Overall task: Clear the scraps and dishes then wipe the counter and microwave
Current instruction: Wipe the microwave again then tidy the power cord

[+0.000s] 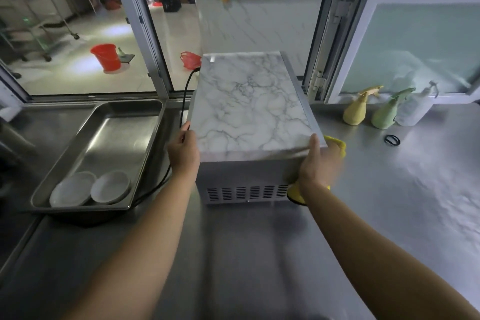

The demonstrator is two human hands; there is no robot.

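Both hands on microwave [249,104], marble-wrapped box mid worktop [389,202], vented side facing person. Left hand [183,149] grips near-left top corner, beside black cord [185,96]. Right hand [320,161] grips near-right corner with yellow cloth [337,145] bunched between palm and casing. Two dishes [91,188] already in steel tray [104,122] at left; no scraps visible. Judged step: microwave wipe, hands seemingly turning or shifting box. Next move calls for steadying with left, freeing cloth, minding cord slack.

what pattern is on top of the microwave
White marble with grey veins, on the microwave; head view.
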